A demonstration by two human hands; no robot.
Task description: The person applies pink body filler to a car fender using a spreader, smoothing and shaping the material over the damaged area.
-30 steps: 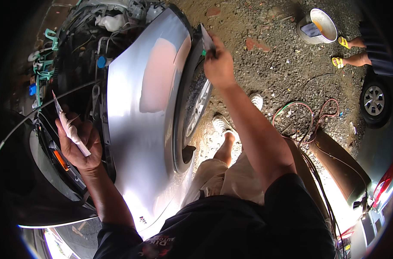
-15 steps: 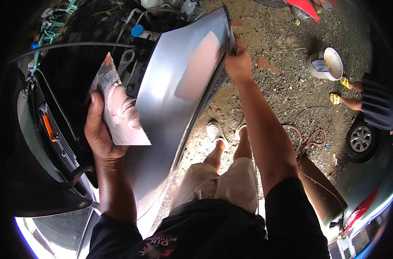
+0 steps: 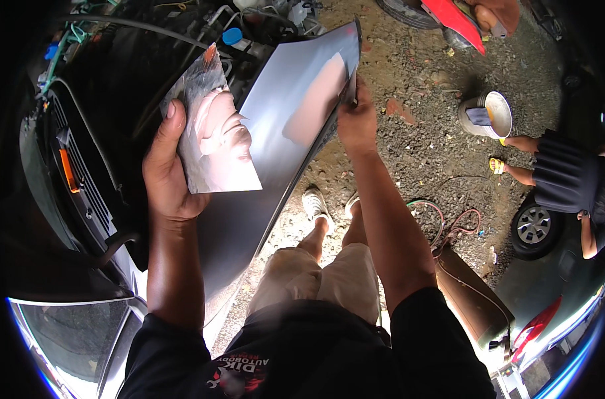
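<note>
Outdoor yard w/ gravel ground, not a room. Far left of frame: dark open engine bay w/ grille. Left hand, centre-left, wraps its fingers round a grey sanding sheet smeared pink, held upright just beside the silver fender. The fender runs diagonally thru mid-frame, w/ a pinkish filler patch near its top. Right hand pinches the fender's upper right edge. Upper right: metal bucket on gravel; another person's feet just beside it.
</note>
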